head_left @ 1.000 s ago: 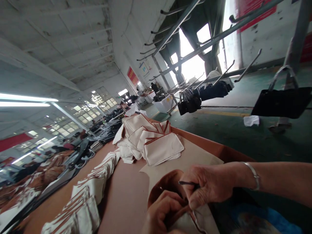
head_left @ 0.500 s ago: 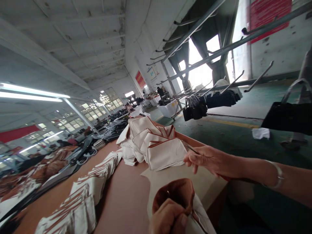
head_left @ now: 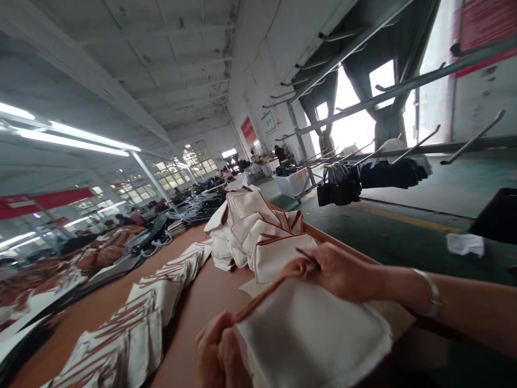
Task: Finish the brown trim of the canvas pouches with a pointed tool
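A white fabric pouch (head_left: pixel 311 328) with a brown edge is stretched between my two hands above the table. My left hand (head_left: pixel 222 345) is closed round its near left corner. My right hand (head_left: pixel 339 269) pinches the far corner of the same edge, and a thin dark pointed tool (head_left: pixel 307 255) sticks out between its fingers. What kind of tool it is I cannot make out. Just beyond the hands lies a heap of similar white pouches (head_left: pixel 250 221) with brown trim. Beneath the held pouch a beige sheet (head_left: pixel 391 318) shows in part.
A long row of overlapping pouches (head_left: pixel 149 302) runs along the brown tabletop (head_left: pixel 186 323) on the left. Past it are brown pieces and black straps (head_left: pixel 141 240). A metal rack (head_left: pixel 347 108) with hooks and black bags (head_left: pixel 339 186) stands to the right.
The pouch has been raised and turned, so its flat white side shows instead of its brown opening. My right hand, earlier apart from it, now grips its edge. The view has swung left.
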Demonstrator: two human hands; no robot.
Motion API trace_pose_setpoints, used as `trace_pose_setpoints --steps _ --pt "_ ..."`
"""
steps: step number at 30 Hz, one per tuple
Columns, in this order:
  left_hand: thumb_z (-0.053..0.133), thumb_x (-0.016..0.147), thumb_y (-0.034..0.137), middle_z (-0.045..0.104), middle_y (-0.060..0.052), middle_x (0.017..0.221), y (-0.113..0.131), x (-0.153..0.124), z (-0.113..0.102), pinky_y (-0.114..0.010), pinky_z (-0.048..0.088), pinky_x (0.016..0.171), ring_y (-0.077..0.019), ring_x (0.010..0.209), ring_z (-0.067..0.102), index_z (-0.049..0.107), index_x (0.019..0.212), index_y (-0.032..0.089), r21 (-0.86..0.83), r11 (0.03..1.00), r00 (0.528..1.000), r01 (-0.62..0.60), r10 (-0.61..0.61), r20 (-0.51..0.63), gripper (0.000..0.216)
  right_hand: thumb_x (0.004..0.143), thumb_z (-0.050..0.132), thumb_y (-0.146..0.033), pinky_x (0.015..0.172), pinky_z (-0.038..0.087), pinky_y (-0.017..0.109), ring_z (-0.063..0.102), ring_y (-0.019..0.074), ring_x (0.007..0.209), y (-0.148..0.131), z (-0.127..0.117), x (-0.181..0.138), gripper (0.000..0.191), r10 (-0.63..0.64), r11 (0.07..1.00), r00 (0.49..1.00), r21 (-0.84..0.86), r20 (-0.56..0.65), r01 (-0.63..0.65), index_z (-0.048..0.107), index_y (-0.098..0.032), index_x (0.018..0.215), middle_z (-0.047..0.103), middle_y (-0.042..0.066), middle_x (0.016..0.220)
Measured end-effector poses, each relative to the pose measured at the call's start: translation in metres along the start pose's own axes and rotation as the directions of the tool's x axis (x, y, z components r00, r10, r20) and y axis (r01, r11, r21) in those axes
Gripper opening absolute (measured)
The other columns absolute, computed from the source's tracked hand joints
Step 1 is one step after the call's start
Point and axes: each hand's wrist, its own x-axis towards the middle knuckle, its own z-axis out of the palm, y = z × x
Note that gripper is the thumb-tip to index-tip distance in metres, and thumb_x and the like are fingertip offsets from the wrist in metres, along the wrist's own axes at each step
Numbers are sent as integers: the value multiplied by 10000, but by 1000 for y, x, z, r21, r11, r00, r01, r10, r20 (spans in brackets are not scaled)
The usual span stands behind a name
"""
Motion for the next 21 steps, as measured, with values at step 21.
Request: trace_pose_setpoints --steps 21 --pt "425 970 268 433 -157 1535 -171 -35 109 -432 264 1169 -313 1420 362 509 1403 92 679 720 661 -146 -439 608 475 759 531 -194 680 544 350 685 271 762 207 103 -108 277 238 795 951 -524 -196 -307 716 -252 956 737 102 912"
